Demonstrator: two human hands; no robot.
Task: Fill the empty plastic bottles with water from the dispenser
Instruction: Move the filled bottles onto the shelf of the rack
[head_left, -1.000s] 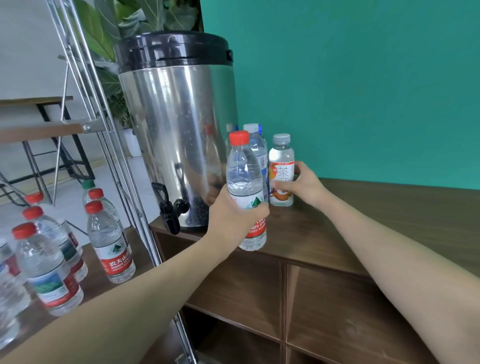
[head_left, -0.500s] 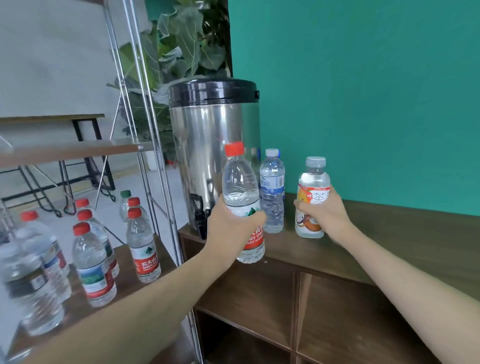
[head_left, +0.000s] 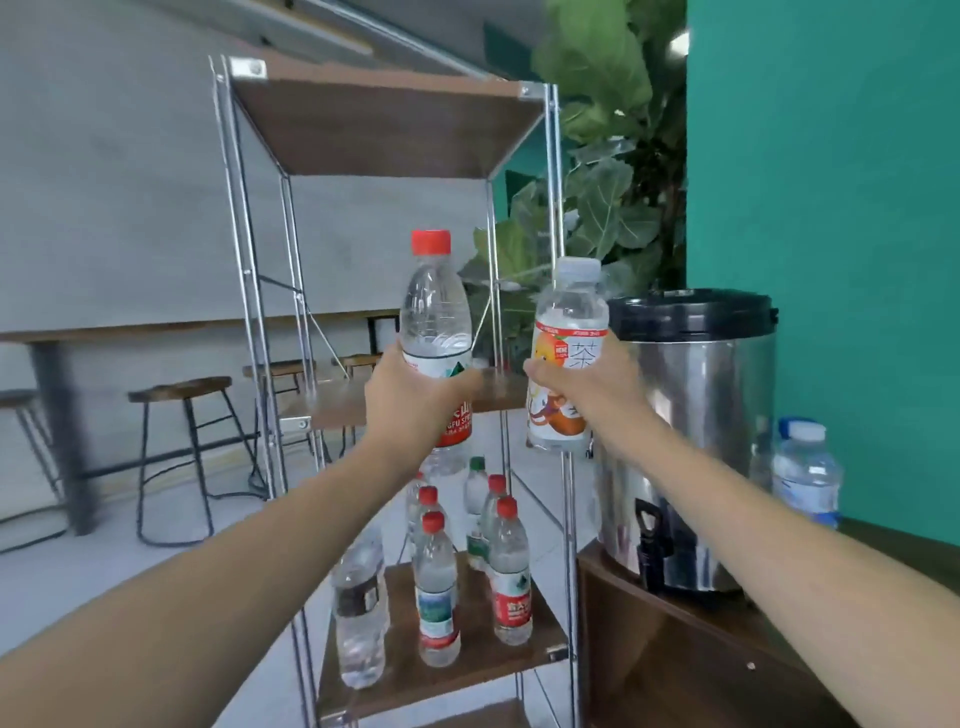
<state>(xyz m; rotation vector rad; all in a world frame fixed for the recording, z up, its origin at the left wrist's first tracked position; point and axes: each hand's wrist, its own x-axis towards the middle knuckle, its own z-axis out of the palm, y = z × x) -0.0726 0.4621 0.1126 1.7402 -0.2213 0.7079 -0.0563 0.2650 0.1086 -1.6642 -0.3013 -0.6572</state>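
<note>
My left hand (head_left: 413, 402) grips a clear red-capped bottle (head_left: 435, 312) upright by its label, held in the air in front of the metal shelf rack (head_left: 244, 291). My right hand (head_left: 582, 387) holds an orange-labelled bottle with a grey cap (head_left: 569, 317), also upright, just right of the first. Both bottles hang above the rack's middle shelf (head_left: 332, 402). The steel water dispenser (head_left: 711, 415) with a black lid stands on the wooden cabinet (head_left: 691, 649) to the right, its black tap (head_left: 649, 540) facing left.
Several capped bottles (head_left: 436, 587) stand on the rack's lower shelf (head_left: 467, 670). A blue-capped bottle (head_left: 805, 473) stands on the cabinet beside the dispenser. Stools (head_left: 182, 447) and a long table lie at the left; a leafy plant (head_left: 608, 171) stands behind the rack.
Both hands lifted their bottles off the cabinet top and swung them left and up toward the rack. The view turned left, so the dispenser now sits at the right.
</note>
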